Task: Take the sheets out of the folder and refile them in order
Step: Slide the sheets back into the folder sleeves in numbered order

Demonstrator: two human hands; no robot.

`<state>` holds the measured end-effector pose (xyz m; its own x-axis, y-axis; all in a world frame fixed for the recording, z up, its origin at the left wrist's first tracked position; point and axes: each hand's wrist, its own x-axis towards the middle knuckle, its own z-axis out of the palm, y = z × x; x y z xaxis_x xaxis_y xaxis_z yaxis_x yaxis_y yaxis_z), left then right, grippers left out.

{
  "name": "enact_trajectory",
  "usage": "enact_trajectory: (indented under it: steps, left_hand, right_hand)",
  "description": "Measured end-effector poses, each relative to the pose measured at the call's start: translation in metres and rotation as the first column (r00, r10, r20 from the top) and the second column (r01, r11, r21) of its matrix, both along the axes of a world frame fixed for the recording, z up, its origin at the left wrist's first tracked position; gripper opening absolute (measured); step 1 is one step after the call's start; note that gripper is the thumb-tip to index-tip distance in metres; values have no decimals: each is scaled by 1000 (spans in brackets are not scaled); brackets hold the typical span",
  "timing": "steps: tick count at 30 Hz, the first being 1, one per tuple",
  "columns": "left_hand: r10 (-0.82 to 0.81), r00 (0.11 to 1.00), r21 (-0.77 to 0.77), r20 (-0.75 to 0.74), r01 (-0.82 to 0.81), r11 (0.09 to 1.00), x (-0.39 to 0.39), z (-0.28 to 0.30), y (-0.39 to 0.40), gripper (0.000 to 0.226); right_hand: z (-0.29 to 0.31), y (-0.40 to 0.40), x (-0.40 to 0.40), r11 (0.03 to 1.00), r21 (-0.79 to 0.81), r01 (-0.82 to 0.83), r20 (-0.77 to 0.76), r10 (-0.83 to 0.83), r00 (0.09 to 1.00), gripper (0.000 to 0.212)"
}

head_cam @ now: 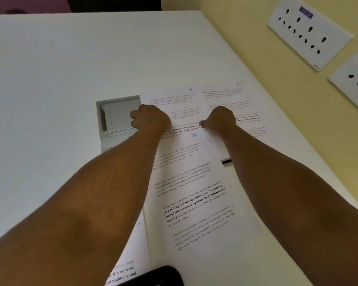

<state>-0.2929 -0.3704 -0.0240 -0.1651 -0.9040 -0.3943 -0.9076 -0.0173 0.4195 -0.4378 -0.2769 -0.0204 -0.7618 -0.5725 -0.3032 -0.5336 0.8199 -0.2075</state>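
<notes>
A printed sheet marked 10 (194, 182) lies lengthwise between my forearms on the white table (50, 79). My left hand (151, 117) grips its far left corner with curled fingers. At the far right corner my right hand (221, 118) pinches the sheet, thumb on the paper's edge. Beyond the hands lie two more printed sheets side by side, one marked 4 (174, 98) and one marked 5 (225, 93). Another sheet (126, 269) shows under my left forearm at the bottom. A dark strip (226, 161), maybe the folder's clip, peeks out beside my right forearm. The folder itself is hidden.
A grey recessed cable box (120, 116) is set into the table just left of my left hand. A yellow wall with white socket plates (308, 32) runs along the table's right edge. A black object (167, 275) sits at the bottom edge.
</notes>
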Motion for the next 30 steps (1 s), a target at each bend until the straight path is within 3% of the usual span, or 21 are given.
enact_trajectory:
  steps: [3, 6, 8, 11, 15, 19, 22, 26, 30]
  left_hand:
    - [32, 999, 25, -40, -31, 999, 0, -4, -2, 70]
    - [74, 993, 74, -88, -67, 995, -1, -4, -3, 66]
    - [55, 998, 73, -37, -52, 996, -3, -5, -4, 70]
    - [11, 999, 1, 34, -11, 1000, -8, -3, -1, 57]
    - [14, 1000, -21, 26, -13, 1000, -12, -1, 2, 65]
    - [37, 998, 23, -59, -35, 999, -15, -1, 0, 58]
    - [71, 984, 39, -164, -66, 997, -15, 0, 6, 34]
    - [119, 969, 46, -217, -112, 993, -16, 0, 15, 51]
    - [213, 891, 117, -402, -181, 977, -18, 4, 19, 57]
  right_hand:
    - [-4, 4, 9, 994, -109, 25, -7, -26, 1000, 44]
    - [-9, 13, 26, 951, -272, -151, -164, 108, 980, 40]
    - [-18, 27, 42, 886, -398, -239, -189, 176, 966, 33]
    - [-40, 61, 71, 806, -506, -307, -145, 271, 951, 44]
    - [-58, 103, 95, 849, -260, -459, -188, 422, 887, 76]
    - [-57, 134, 98, 857, -91, -506, -162, 489, 857, 85]
    - [-57, 157, 93, 870, -62, -489, -175, 473, 863, 84]
    - [-60, 173, 87, 887, -76, -456, -184, 437, 880, 84]
    - [-58, 173, 88, 886, -100, -453, -182, 431, 884, 82]
